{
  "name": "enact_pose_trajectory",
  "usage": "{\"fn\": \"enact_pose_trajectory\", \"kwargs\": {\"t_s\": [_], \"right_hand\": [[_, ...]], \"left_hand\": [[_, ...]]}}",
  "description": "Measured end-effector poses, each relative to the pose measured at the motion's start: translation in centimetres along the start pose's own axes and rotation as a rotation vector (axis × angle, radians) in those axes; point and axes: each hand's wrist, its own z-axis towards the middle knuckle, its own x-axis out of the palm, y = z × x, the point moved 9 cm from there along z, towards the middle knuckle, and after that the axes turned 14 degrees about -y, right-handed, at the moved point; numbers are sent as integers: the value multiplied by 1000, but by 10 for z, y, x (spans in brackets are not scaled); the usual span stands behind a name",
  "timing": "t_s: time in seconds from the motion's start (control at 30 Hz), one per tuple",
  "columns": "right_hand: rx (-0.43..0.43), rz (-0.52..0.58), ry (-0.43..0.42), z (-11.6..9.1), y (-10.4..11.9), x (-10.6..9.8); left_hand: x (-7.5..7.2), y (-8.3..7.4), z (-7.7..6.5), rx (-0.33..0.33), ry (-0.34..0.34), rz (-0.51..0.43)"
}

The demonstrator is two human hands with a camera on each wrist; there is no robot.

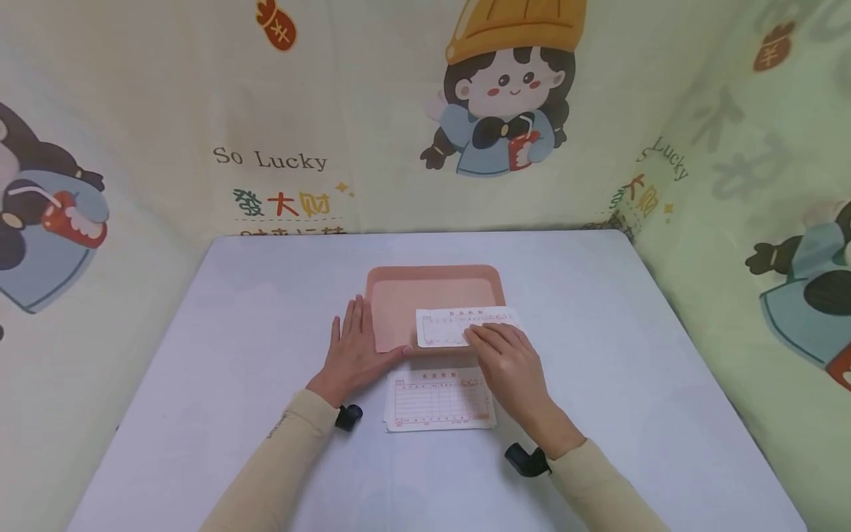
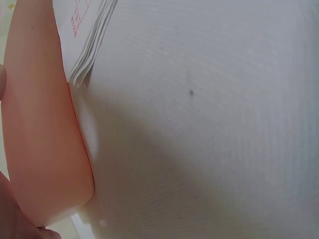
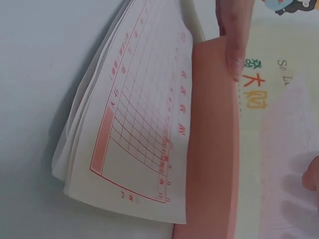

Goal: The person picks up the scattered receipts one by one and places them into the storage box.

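Placing, seemingly: printed slip over near-right corner of pink tray
Right hand: apparently pinching slip; I can't see its thumb
Left hand: fingers straight beside tray
Paper stack: on worktop, nearer the person
Next move: probably calls for lowering, releasing slip

Forearms and hands of a person. Left sleeve and right sleeve: long, beige, each ending in a simple cuff at the wrist. A thin, dark, irregular mark lies on the left sleeve near its cuff, too small to read. Left hand and right hand: bare, ungloved. Left camera: black, compact, stubby, with rounded edges, worn at the wrist. Right camera: likewise black, its visible outline bent like an elbow, beside the cuff.
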Motion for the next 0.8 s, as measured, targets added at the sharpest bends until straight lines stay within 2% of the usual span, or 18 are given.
{"fn": "enact_pose_trajectory", "kwargs": {"t_s": [0.3,0.63,0.8], "right_hand": [[20,32,13,3,-8,27],[63,-7,124,4,-13,62],[84,-15,209,1,-16,80]], "left_hand": [[-2,0,1,7,-15,0],[-3,-1,0,1,-17,15],[-3,-2,-1,-3,-12,20]]}}
